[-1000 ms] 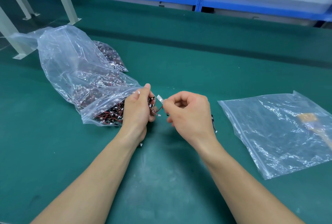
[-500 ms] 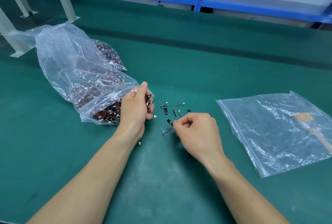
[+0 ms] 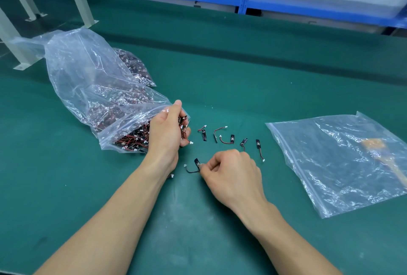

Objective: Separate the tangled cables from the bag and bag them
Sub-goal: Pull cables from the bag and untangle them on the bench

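Right hand (image 3: 231,171): fingers curled together, thumb and forefinger pinched on one small cable (image 3: 193,168) low over the green mat (image 3: 198,230). The cable's black tab sticks up just left of the fingertips; its dark wire loops left to a white plug lying on the mat.

Left hand (image 3: 167,133): closed around a tangled clump of cables (image 3: 184,130) at the mouth of the big clear bag (image 3: 88,80). Red and black wires and white plugs poke out past the fingers.

Big bag: lies on its side to the left, mouth toward the hands, still heavily loaded with cables.

Separated row: five or six loose cables (image 3: 224,137) laid on the mat just beyond the right hand, between the left-hand clump and the empty zip bag (image 3: 330,164). Apart from each other, tabs mostly pointing away from the person.

Zip bag: flat on the mat at the right, well apart from the big bag. A tan strip shows through it; whether that lies inside or under, cannot tell.

Key relation: the pinched cable runs roughly left to right. The row lies up and to the right of it, the zip bag further right. The right hand is the nearer to both.

Judgement: sorting has barely begun; bagging not yet started.
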`<action>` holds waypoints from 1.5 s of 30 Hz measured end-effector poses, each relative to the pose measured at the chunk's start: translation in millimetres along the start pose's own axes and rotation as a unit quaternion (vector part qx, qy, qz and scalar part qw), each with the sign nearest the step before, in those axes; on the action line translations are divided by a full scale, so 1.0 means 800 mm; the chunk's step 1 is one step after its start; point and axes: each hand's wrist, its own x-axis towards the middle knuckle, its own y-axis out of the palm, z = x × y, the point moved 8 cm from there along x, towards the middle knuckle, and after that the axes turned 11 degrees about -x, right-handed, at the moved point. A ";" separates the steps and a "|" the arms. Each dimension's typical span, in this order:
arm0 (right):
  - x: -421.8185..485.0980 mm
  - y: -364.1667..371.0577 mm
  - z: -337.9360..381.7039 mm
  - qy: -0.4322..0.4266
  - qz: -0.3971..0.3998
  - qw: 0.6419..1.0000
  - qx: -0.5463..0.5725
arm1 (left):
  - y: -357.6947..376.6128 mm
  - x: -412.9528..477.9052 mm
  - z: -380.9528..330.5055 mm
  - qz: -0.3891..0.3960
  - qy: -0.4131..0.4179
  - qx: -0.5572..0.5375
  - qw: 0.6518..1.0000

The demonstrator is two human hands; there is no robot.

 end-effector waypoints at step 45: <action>0.024 -0.062 0.028 -0.070 -0.086 0.885 0.452 | -0.002 0.003 -0.003 0.008 0.030 0.052 0.998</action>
